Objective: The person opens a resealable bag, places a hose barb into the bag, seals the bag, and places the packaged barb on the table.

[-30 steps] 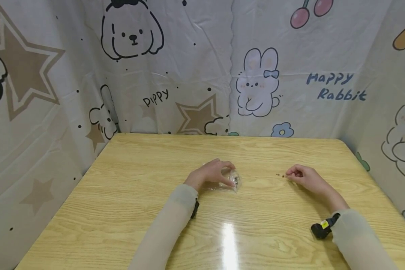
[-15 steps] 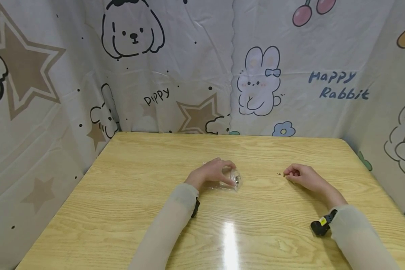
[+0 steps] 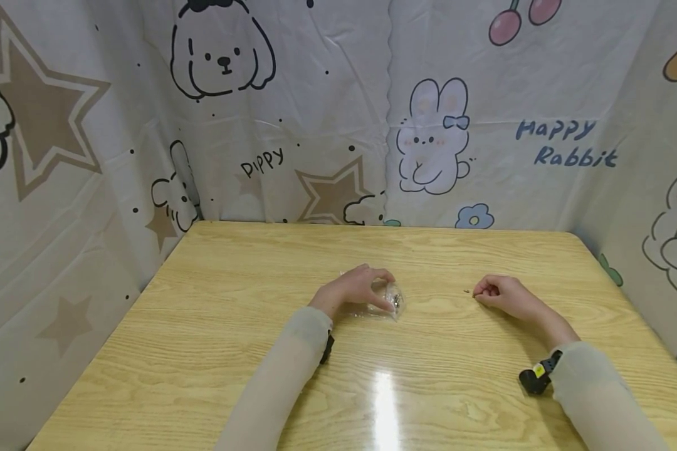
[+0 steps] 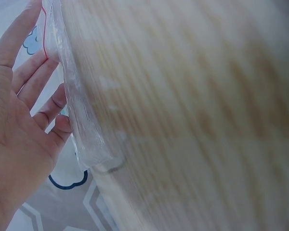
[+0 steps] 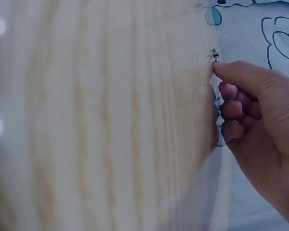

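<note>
Bag (image 4: 82, 113), clear and with a red line at one end, lies near the middle of the bench (image 3: 248, 282), small shiny pieces (image 3: 397, 302) showing through its right end. Thumb and fingers of the left hand (image 3: 361, 285) curve around it, grasping it loosely. Well apart to the right, the right hand (image 3: 504, 293) has its fingers curled and pinches a tiny bit (image 3: 474, 295) at the thumb tip, low over the bench. Another bit (image 3: 466, 290) lies just beside those fingertips. Behind the bench hangs a printed curtain (image 3: 327, 119).
</note>
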The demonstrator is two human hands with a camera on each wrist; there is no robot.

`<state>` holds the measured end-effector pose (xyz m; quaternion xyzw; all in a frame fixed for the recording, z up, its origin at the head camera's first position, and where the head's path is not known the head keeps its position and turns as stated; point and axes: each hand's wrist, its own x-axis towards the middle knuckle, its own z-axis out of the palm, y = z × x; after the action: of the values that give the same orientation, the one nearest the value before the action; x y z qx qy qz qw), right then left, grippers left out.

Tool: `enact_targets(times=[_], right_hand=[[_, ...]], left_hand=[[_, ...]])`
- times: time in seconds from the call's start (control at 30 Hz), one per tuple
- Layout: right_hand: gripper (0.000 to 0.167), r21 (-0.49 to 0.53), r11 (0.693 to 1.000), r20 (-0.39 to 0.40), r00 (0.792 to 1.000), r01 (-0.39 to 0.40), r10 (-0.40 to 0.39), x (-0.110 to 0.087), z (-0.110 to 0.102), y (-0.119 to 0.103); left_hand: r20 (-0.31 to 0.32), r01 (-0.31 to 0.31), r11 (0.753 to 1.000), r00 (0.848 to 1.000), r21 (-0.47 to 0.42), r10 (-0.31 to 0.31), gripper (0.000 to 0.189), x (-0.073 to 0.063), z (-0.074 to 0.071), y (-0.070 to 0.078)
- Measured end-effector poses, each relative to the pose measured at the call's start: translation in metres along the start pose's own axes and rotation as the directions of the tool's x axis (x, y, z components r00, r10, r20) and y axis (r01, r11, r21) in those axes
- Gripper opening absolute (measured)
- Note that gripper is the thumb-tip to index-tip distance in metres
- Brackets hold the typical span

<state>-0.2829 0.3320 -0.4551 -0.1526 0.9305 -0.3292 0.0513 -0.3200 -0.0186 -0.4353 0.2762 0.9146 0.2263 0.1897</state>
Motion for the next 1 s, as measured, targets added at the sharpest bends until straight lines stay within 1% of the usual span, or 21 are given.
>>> enact_targets(times=[0.13, 0.37, 0.7, 1.0], right_hand=[[0.006, -0.010, 1.000, 0.007, 1.000, 0.000, 0.000, 0.0001, 0.0003, -0.0008], [0.005, -0.020, 1.000, 0.017, 1.000, -0.020, 0.020, 0.0001, 0.0008, -0.0014], [0.006, -0.031, 0.999, 0.034, 0.999, 0.008, -0.007, -0.0017, 0.0014, -0.0014], [0.008, 0.023, 1.000, 0.023, 1.000, -0.007, 0.006, -0.0034, 0.0005, -0.0027]], left_hand=[[0.000, 0.007, 1.000, 1.000, 0.007, -0.007, 0.067, 0.0002, 0.0000, 0.0003], [0.000, -0.004, 1.000, 1.000, 0.006, 0.004, 0.067, 0.0012, 0.0001, -0.0007], [-0.002, -0.014, 1.000, 1.000, 0.015, 0.014, 0.066, 0.0008, 0.0006, -0.0008], [-0.005, -0.020, 1.000, 1.000, 0.018, 0.020, 0.067, 0.0014, 0.0005, -0.0009]])
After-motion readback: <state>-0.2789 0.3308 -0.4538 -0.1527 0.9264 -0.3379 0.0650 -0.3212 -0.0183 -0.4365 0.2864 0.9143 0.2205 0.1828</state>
